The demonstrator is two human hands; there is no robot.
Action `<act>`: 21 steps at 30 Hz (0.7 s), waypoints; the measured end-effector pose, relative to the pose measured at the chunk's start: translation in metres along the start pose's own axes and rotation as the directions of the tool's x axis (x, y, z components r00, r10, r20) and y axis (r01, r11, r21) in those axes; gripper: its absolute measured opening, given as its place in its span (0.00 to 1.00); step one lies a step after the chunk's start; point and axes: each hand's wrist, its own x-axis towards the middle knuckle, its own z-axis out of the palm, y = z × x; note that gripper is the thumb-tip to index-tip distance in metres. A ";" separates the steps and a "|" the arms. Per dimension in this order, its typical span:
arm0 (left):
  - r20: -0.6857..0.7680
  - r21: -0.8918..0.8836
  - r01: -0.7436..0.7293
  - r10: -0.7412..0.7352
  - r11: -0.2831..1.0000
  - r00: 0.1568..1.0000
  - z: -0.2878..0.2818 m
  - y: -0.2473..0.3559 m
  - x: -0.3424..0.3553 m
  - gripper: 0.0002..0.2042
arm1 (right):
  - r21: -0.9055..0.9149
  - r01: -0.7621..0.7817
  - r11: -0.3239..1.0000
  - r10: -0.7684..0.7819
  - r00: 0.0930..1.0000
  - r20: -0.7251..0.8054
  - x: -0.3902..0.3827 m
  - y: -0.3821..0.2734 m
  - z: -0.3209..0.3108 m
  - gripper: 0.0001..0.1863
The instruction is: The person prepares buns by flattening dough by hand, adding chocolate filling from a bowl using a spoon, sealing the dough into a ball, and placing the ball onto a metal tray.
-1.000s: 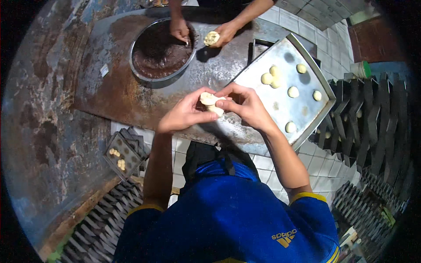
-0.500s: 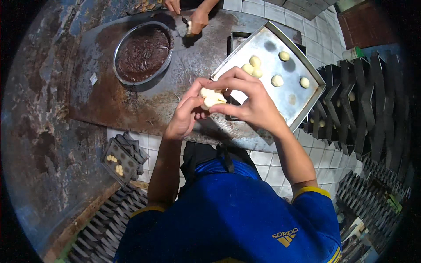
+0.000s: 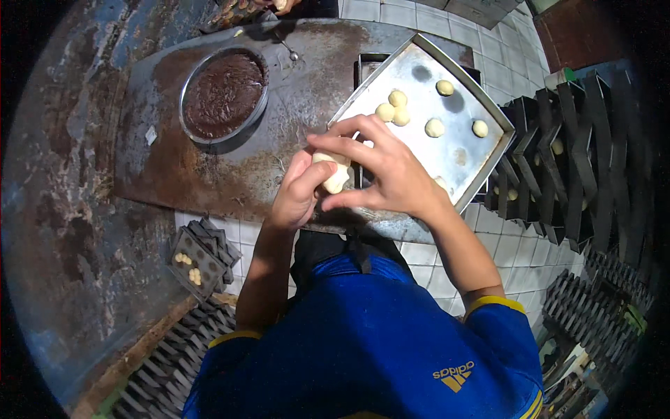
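A soft, pale piece of dough (image 3: 335, 180) is held between my two hands, above the near edge of the metal table (image 3: 293, 150). My left hand (image 3: 296, 192) is closed round its left side, with the thumb pressed on top. My right hand (image 3: 391, 167) curves over it from the right, fingers at the far side and thumb at the near side. Part of the dough is hidden by fingers. Just beyond my right hand, a square metal tray (image 3: 457, 140) carries several round dough balls (image 3: 435, 128).
A round metal basin (image 3: 264, 105) of dark brown paste (image 3: 227, 91) stands at the left of the table. A small spoon (image 3: 289, 52) lies beyond it. Another person's hand (image 3: 283, 5) is at the far edge. Stacked dark trays (image 3: 579, 160) stand at the right.
My left thumb has moved over the dough, which is now more gathered together. The other person's hands have drawn back from the table, and the spoon now lies on it.
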 end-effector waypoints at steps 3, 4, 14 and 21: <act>0.001 0.007 0.037 -0.037 0.999 0.999 -0.008 0.007 0.002 0.20 | 0.202 -0.072 0.977 0.091 0.992 -0.086 -0.005 0.011 0.003 0.22; 0.051 -0.116 0.120 -0.115 0.986 0.992 -0.011 0.012 0.001 0.20 | 0.271 -0.208 0.940 0.252 0.958 -0.139 -0.009 0.010 0.008 0.13; -0.121 -0.066 0.102 -0.109 0.993 0.987 0.015 0.027 0.005 0.16 | 0.166 -0.223 0.961 0.269 0.895 -0.356 0.006 -0.011 0.018 0.15; -0.210 0.132 -0.187 0.212 0.973 0.955 0.038 0.034 0.004 0.20 | 0.786 -0.322 0.527 0.683 0.711 -0.167 -0.001 -0.003 0.017 0.13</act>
